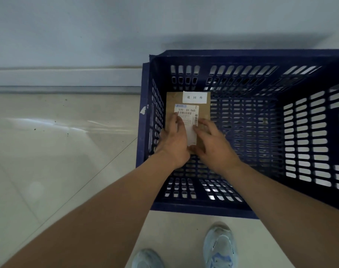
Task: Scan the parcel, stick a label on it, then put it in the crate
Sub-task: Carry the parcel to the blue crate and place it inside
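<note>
A flat brown parcel (204,109) lies inside the dark blue slotted crate (248,208), against its left wall. It carries a white barcode shipping label (190,113) and a white sticker with three printed characters (194,97) at its far edge. My left hand (173,140) rests on the parcel's near left part, fingers over the shipping label. My right hand (213,144) lies on the near right part, fingers spread flat. Both hands reach down into the crate and hide the parcel's near edge.
The crate stands on a pale tiled floor (58,151) next to a white wall with a grey skirting strip (64,88). My two light blue shoes (220,246) stand just in front of the crate. The rest of the crate bottom holds nothing.
</note>
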`<state>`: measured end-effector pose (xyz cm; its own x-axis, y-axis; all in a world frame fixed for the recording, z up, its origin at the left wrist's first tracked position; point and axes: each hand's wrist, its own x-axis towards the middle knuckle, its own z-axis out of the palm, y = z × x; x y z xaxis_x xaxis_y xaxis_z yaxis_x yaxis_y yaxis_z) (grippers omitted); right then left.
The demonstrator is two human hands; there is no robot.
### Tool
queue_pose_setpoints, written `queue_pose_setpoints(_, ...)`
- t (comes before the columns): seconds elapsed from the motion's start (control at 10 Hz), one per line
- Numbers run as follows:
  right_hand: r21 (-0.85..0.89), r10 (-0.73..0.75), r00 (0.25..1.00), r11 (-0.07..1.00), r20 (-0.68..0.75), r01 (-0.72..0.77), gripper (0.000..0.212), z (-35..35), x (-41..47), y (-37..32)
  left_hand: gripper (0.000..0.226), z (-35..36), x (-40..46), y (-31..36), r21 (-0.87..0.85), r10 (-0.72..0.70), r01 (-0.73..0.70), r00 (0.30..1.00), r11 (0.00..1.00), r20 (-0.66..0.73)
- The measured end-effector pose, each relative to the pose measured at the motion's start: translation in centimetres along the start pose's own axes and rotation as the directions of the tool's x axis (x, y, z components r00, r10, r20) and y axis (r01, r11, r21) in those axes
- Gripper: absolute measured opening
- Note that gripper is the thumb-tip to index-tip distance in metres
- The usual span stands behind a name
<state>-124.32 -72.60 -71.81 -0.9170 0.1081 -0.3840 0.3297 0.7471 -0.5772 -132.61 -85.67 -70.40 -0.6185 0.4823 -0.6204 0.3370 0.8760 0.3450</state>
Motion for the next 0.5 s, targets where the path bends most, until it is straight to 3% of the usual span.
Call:
queue_pose_setpoints(0.2, -0.064, 0.026, 0.999, 0.998, 0.023, -0.024, 0.067, 0.5, -0.4, 0.3, 0.093, 0.3, 0.0, 0.1, 0.1, 0.011, -0.006, 0.998, 0.995, -0.058)
queue_pose_setpoints(0.3, -0.144, 0.04, 0.995, 0.989, 0.095, -0.026, 0.071, -0.8, -0.6, -0.2, 0.09, -0.7, -0.5, 1.1, 0.167, -0.018, 0.019, 1.0, 0.986, -0.013)
queue_pose_setpoints(0.5, -0.194, 0.132, 0.991, 0.972, -0.01, -0.131, 0.042, -5.5, -3.0, -3.4, 0.051, -4.7, -3.4, 2.9, 0.178, -0.063, 0.041, 0.99, 0.983, 0.123)
